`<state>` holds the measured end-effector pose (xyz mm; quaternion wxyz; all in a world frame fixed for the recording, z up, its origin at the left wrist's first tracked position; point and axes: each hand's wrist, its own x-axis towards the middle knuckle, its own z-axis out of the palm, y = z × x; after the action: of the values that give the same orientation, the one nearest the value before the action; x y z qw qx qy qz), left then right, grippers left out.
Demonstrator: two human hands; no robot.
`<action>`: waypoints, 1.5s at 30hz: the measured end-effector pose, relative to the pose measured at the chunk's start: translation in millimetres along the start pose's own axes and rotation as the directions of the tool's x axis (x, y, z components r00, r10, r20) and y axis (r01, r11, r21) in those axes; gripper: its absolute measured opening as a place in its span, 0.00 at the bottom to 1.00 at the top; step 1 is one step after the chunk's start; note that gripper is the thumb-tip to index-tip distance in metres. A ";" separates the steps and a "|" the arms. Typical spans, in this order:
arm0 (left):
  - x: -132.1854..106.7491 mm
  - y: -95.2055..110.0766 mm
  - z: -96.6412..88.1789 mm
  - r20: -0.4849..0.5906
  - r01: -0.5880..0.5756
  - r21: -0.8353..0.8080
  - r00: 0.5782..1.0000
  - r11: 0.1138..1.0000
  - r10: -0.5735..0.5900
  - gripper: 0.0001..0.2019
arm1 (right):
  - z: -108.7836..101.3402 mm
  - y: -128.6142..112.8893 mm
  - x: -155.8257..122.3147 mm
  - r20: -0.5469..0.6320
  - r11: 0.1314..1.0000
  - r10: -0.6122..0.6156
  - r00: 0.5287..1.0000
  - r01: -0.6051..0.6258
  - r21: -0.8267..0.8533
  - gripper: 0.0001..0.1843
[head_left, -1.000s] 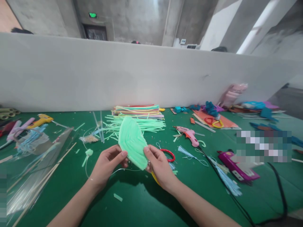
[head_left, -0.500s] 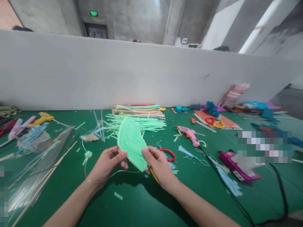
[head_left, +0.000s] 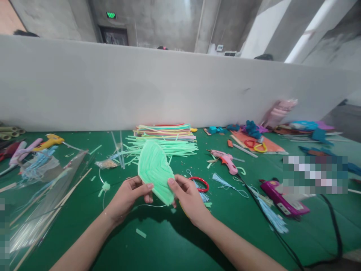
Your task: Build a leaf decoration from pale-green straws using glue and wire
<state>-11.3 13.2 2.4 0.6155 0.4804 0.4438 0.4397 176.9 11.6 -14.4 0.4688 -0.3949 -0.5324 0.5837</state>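
A light green, fan-shaped piece made of fuzzy pipe cleaners laid side by side point(head_left: 154, 167) is held up above the table. My left hand point(head_left: 131, 195) pinches its lower left edge, thumb in front and fingers behind. At its lower right edge, my right hand point(head_left: 188, 197) grips it the same way. Just behind the right hand lie scissors with a red handle point(head_left: 201, 184), partly covered by that hand. A thin clear wire loops near my left wrist, with a small green pipe-cleaner knot point(head_left: 105, 187) on it.
Loose green pipe cleaners point(head_left: 183, 147) and a multicoloured bundle point(head_left: 166, 130) lie at the back against a grey partition point(head_left: 169, 90). Rightward are a pink glue gun point(head_left: 227, 161), blue tassels point(head_left: 228, 184) and a purple device point(head_left: 283, 199) with cords. A yellow glue gun point(head_left: 52, 141) and clear plastic sheets point(head_left: 42, 218) lie left.
The green piece has shifted slightly left and turned a little in my hands. Both hands keep their hold; the things on the table stay where they were.
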 end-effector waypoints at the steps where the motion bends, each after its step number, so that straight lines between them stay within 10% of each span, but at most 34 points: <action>1: -0.1 -0.3 0.9 0.009 0.007 -0.001 1.000 1.000 -0.007 0.13 | 0.0 0.1 0.0 -0.001 1.000 0.004 1.000 -0.004 0.014 0.19; 7: -1.0 -8.3 7.9 -0.116 0.047 -0.107 0.991 0.993 -0.060 0.21 | 1.8 2.0 0.5 0.083 0.990 0.098 0.992 -0.106 0.095 0.22; 13: 2.1 -6.3 11.3 -0.274 -0.011 -0.179 0.961 0.984 -0.039 0.21 | -7.5 -4.4 6.0 0.101 0.975 0.008 0.995 0.015 -0.224 0.22; 17: 6.8 -0.5 3.1 -0.346 -0.164 -0.240 0.935 0.957 0.074 0.17 | -34.1 -10.9 7.5 0.053 0.598 -0.135 0.989 0.124 -0.792 0.17; 19: 8.8 0.9 -2.7 -0.405 -0.224 -0.245 0.907 0.943 0.111 0.15 | -49.7 -14.0 5.9 0.086 0.362 -0.058 0.995 0.102 -0.927 0.21; 21: 10.7 0.4 -8.1 -0.446 -0.273 -0.216 0.882 0.937 0.154 0.13 | -62.8 -18.0 2.8 0.132 0.304 0.048 0.990 0.111 -0.946 0.27; 32: 19.7 -9.3 -21.7 -0.514 -0.242 -0.111 0.844 0.964 0.152 0.16 | -60.8 -36.7 -16.0 0.165 0.207 0.183 0.969 0.126 -0.970 0.45; 38: 19.8 -11.1 -19.2 -0.483 -0.285 -0.109 0.853 0.952 0.199 0.16 | -63.9 -38.5 -5.5 0.228 0.418 0.089 0.970 0.171 -0.892 0.38; 45: 16.0 -5.6 -9.6 -0.533 -0.379 -0.118 0.804 0.918 0.264 0.16 | -71.0 -33.7 4.9 -0.196 0.583 -0.258 0.946 -0.009 -0.812 0.28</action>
<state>-16.4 29.8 -6.5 0.4419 0.3456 0.4502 0.6947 248.1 33.9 10.7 0.3533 -0.6065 -0.6890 0.1805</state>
